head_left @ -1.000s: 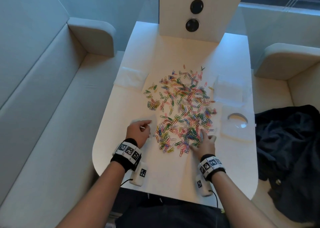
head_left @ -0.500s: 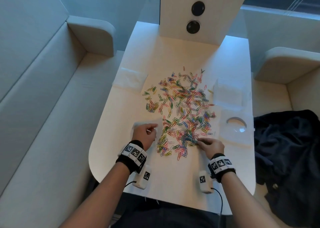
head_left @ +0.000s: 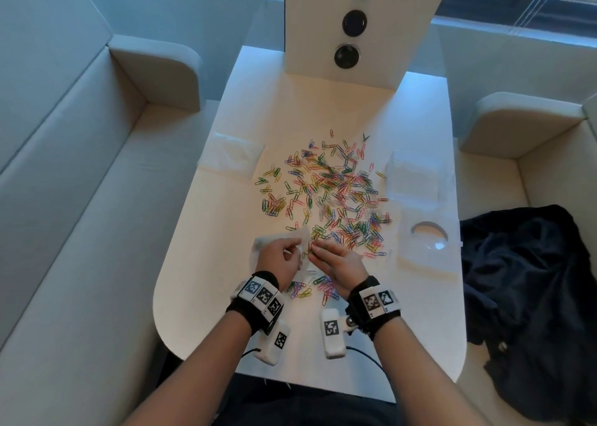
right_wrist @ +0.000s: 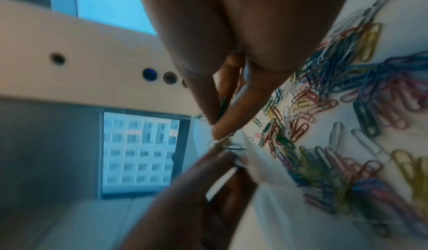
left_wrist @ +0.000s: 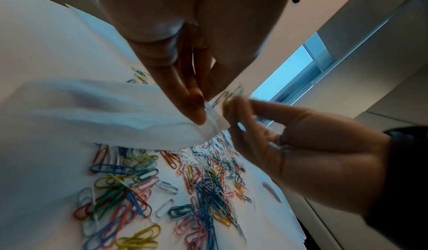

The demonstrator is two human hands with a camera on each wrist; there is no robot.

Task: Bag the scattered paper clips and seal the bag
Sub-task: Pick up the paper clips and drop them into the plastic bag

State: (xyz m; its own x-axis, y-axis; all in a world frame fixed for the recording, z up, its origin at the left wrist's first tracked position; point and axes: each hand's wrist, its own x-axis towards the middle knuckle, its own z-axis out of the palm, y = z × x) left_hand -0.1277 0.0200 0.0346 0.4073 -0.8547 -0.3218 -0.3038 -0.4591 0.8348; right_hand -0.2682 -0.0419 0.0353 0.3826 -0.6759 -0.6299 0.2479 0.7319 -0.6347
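Observation:
Many coloured paper clips (head_left: 336, 196) lie scattered over the middle of the white table (head_left: 206, 283), more of them (left_wrist: 129, 186) under my wrists. My left hand (head_left: 281, 259) pinches the mouth edge of a clear plastic bag (head_left: 274, 240), lifted just off the table; the left wrist view shows the bag (left_wrist: 97, 111) with the left hand (left_wrist: 199, 107) gripping its rim. My right hand (head_left: 336, 261) pinches a small bunch of clips (right_wrist: 220, 142) right at the bag mouth, and its fingertips touch the bag rim (left_wrist: 231, 111).
Other clear bags lie flat at the left (head_left: 231, 154) and right (head_left: 416, 177) of the table, and one with a round cut-out (head_left: 428, 241) near the right edge. A white upright panel (head_left: 358, 28) stands at the back. Dark clothing (head_left: 529, 283) lies on the right bench.
My right hand left the pile with a few clips and moved left to the bag mouth. My left hand raised the bag's edge off the table.

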